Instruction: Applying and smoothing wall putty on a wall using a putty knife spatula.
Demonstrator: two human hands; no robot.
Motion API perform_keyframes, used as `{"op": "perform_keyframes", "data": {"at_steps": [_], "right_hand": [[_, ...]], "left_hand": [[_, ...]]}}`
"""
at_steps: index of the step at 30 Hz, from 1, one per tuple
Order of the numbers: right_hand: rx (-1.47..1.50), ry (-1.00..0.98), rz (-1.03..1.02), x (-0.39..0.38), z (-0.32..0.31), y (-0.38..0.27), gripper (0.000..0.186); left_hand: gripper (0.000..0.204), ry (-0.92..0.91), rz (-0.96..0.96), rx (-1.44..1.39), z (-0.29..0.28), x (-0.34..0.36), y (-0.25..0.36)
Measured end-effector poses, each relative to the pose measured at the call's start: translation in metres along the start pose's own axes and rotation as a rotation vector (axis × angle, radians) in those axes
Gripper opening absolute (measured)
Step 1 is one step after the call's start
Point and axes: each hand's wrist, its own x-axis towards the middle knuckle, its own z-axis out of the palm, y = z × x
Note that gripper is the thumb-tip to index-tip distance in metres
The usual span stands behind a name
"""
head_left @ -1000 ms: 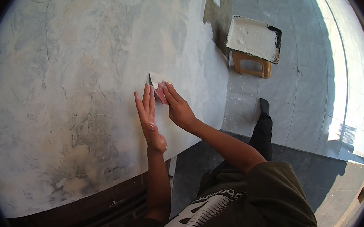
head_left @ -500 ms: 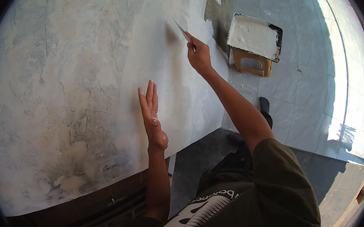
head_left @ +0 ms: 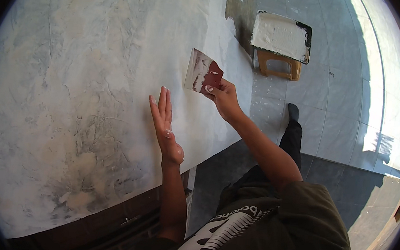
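Note:
My right hand [head_left: 227,101] grips a wide putty knife [head_left: 205,73] with a dark red grip and a pale metal blade smeared with white. Its broad face is turned toward me, in front of the wall [head_left: 96,59]; whether the blade edge touches it I cannot tell. Patchy white and grey coating with cracks covers that wall. Lower and to the left, my left hand [head_left: 164,126] holds nothing, fingers stretched out, with white paste on the fingertips and thumb. It is at the wall surface, though contact is hard to judge.
A black-rimmed tray [head_left: 254,34] of white paste [head_left: 281,34] rests on a tan plastic stool [head_left: 281,65] at the upper right. White specks dot the grey floor tiles [head_left: 269,90] beside it. A dark ledge [head_left: 91,225] runs below the wall's coated part.
My right hand has come down and toward me, and the putty knife has turned from edge-on to showing its broad face. My left hand has barely moved.

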Motion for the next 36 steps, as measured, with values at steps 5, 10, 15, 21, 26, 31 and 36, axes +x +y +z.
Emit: {"op": "perform_keyframes", "data": {"at_steps": [5, 10, 15, 21, 26, 31, 36], "right_hand": [[-0.960, 0.223, -0.329, 0.080, 0.032, -0.028, 0.048], [-0.962, -0.067, -0.728, -0.018, 0.049, 0.055, 0.060], [-1.018, -0.254, -0.482, -0.119, -0.046, 0.064, 0.055], [-1.003, 0.076, -0.469, -0.040, -0.035, 0.022, 0.042], [-0.942, 0.181, -0.627, 0.072, 0.021, -0.032, 0.040], [-1.056, 0.057, -0.804, 0.091, 0.017, 0.006, 0.050], [-1.008, -0.067, -0.637, -0.019, 0.016, 0.052, 0.053]], "left_hand": [[0.092, -0.005, 0.026, -0.012, 0.007, 0.002, 0.006], [0.089, -0.001, 0.053, -0.024, 0.001, -0.004, 0.001], [0.089, -0.016, 0.063, -0.033, 0.002, 0.001, 0.003], [0.090, -0.014, 0.032, -0.015, 0.003, -0.005, -0.002], [0.093, 0.001, -0.019, 0.005, 0.004, -0.007, 0.000], [0.093, 0.009, -0.028, 0.023, 0.001, -0.009, 0.000], [0.093, 0.011, -0.011, 0.009, -0.004, -0.018, -0.002]]}}
